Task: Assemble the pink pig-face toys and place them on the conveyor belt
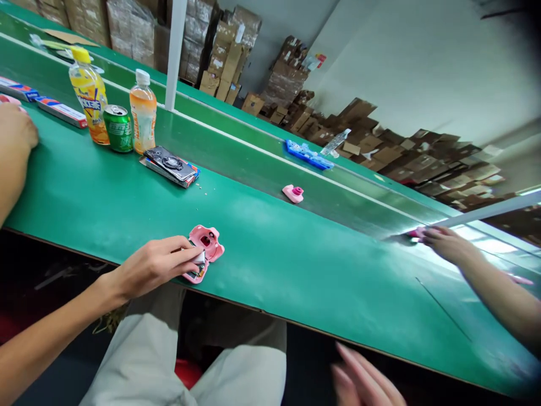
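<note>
My left hand (154, 268) is closed over an opened pink toy camera (214, 251) near the table's front edge. Its fingertips pinch a small silver block (200, 259), which looks like a battery, over the lower half of the shell. The two pink halves lie spread apart, and some inner parts show at the lower half. Low in the picture, off the table's edge, my right hand (367, 380) is blurred and partly cut off. Its visible fingers are stretched apart, with nothing seen between them.
A co-worker's hand (448, 245) holds a blurred pink thing at right; another person's hand (14, 132) is at left. A pink camera (293, 193) sits on the conveyor belt (236, 160). Bottles, a green can (118, 128) and a phone (169, 162) on a box stand left.
</note>
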`<state>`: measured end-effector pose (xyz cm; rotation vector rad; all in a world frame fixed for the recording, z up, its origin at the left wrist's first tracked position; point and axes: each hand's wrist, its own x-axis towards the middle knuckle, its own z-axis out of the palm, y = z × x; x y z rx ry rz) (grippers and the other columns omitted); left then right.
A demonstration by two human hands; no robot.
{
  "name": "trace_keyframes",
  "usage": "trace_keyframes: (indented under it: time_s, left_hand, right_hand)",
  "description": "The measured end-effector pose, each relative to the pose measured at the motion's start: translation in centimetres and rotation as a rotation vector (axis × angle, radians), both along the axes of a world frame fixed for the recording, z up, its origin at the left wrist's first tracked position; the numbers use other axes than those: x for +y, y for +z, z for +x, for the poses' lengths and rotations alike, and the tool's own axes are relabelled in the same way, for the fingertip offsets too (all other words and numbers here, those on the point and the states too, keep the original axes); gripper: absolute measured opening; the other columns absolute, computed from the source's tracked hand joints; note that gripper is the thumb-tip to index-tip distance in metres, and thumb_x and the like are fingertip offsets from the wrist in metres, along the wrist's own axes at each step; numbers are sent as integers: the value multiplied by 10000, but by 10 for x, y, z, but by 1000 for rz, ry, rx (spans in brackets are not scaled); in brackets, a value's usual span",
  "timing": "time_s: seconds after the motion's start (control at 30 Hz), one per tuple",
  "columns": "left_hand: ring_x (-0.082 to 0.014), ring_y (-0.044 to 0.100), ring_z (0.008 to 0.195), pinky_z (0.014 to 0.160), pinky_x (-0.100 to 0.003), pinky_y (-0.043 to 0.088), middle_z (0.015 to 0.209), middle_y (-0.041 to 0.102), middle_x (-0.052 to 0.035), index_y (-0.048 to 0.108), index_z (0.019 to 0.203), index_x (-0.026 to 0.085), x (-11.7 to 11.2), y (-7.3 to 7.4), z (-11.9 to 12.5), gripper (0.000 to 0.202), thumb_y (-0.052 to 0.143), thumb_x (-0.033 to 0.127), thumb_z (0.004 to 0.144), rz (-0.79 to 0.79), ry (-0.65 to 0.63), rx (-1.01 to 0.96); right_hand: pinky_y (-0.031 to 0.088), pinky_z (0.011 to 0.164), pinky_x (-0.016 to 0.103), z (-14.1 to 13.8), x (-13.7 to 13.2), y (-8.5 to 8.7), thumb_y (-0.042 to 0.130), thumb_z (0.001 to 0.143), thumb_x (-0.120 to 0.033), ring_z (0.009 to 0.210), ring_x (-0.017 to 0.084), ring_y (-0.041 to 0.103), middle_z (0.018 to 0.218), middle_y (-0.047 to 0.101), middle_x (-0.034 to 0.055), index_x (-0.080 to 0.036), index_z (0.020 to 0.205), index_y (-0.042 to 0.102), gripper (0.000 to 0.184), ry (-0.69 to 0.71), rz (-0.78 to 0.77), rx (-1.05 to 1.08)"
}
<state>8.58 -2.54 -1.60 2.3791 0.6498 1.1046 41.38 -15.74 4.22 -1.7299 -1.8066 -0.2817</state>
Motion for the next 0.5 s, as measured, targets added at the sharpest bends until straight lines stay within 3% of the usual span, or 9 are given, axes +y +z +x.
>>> trace_keyframes:
  time_s: [0.03, 0.07, 0.13, 0.23, 0.37, 0.43, 0.5]
  left_hand:
    - [-191, 703, 896, 809, -280, 572, 1009, 735, -91, 708, 1208, 197, 0, 2, -1, 284, 509, 318, 1046, 24, -32, 53]
    - [-197, 703, 892, 811, -286, 572, 998, 736, -90, 706, 1188, 197, 0, 5, -1, 271, 521, 328, 1041, 36, -64, 92]
    - [-206, 700, 877, 805, -294, 573, 960, 732, -90, 712, 1104, 191, 1, 8, -2, 255, 524, 349, 1037, 33, -132, 137]
    - [-208, 683, 850, 792, -309, 576, 919, 719, -99, 707, 961, 182, 2, 11, -1, 316, 456, 348, 1057, -12, -191, 181]
    - [-229, 690, 904, 850, -352, 581, 986, 728, -107, 705, 985, 181, 5, 10, 0, 301, 494, 389, 1039, -115, -218, 198]
    - [-258, 691, 1027, 921, -379, 574, 1088, 722, -112, 680, 1127, 187, 6, 8, -1, 310, 571, 447, 999, -94, -214, 174]
    - [-276, 656, 1156, 973, -388, 560, 1211, 677, -123, 608, 1287, 189, 5, 3, -2, 401, 599, 450, 984, -35, -131, 165]
  right_hand:
    - [609, 834, 361, -24, -3, -6, 547, 1010, -382, 971, 221, 718, 1139, 726, 77, -267, 1198, 672, 254, 49, 31, 8]
    - [609, 868, 354, -47, 2, -9, 557, 1008, -298, 1022, 224, 718, 1174, 721, 94, -246, 1260, 650, 274, 209, 27, -1]
    - [589, 968, 362, -84, 26, -10, 527, 1014, -188, 1182, 216, 667, 1281, 691, 97, -235, 1338, 599, 335, 488, -178, -22]
    - [586, 981, 344, -114, 67, -4, 492, 1007, -94, 1179, 193, 664, 1291, 695, 84, -192, 1237, 641, 290, 744, -312, -36]
    - [605, 942, 360, -115, 77, -4, 519, 990, -70, 1082, 205, 696, 1232, 726, 103, -141, 1159, 677, 241, 746, -268, -43]
    - [600, 968, 375, -110, 73, -8, 514, 988, -57, 1112, 209, 689, 1240, 727, 110, -138, 1185, 685, 273, 726, -211, -13]
    - [613, 954, 370, -105, 70, -13, 524, 985, -60, 1110, 200, 695, 1207, 745, 90, -172, 1212, 698, 307, 696, -170, 66]
